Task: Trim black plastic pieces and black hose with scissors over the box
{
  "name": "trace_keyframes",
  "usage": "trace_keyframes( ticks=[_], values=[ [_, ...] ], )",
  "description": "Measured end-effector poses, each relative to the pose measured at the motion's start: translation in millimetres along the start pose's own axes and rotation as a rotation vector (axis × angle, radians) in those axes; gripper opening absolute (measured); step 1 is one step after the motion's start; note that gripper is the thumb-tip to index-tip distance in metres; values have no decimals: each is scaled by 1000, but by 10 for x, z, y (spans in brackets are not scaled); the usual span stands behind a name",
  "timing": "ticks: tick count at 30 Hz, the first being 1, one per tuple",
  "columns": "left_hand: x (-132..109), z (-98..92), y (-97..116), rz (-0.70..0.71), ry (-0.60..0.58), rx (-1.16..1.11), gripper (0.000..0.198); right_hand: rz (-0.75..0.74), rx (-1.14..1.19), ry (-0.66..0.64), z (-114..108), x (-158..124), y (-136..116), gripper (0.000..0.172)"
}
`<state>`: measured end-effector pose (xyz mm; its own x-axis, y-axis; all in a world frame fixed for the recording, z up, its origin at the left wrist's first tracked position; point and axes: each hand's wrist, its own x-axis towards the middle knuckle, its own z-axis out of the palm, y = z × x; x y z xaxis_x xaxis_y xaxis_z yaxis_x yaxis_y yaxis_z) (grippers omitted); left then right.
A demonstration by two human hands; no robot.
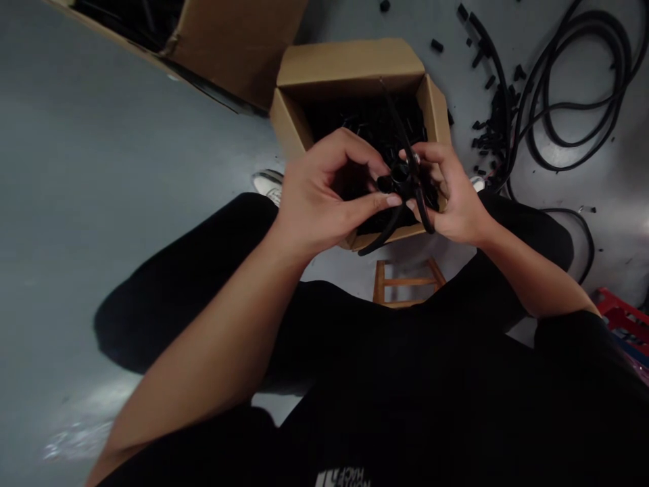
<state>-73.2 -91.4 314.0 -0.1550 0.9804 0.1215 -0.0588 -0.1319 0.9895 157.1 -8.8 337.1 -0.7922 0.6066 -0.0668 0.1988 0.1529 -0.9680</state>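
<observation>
Fingers first, as I read them from my remote seat: left fingertips [390, 200] pinch narrow on a black plastic fitting [400, 174]; right fingers [430, 162] close around the black rubber hose [389, 230] running through it, above an open cardboard box [349, 64].

Done, as seen: one fitting on hose. Left: box heap of black pieces [370, 122], uncountable.

Also: loose black pieces [489, 128], dozens; one hose coil [572, 88]; one second carton [228, 47].

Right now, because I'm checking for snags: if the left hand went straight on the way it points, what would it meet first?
The left hand would probably meet the black fitting on the black hose first. Its thumb tip looks almost against it, though depth is hard to judge here.
</observation>
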Motion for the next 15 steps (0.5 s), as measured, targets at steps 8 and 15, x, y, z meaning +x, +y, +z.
trace_keyframes(
  ticks=[8,15],
  values=[
    [-17,-32,-314,34,84,-236,55,18,85,0,-10,0,-39,80],
    [57,-86,-382,-130,93,-351,47,260,275,-147,-62,-27,-12,93]
  ],
)
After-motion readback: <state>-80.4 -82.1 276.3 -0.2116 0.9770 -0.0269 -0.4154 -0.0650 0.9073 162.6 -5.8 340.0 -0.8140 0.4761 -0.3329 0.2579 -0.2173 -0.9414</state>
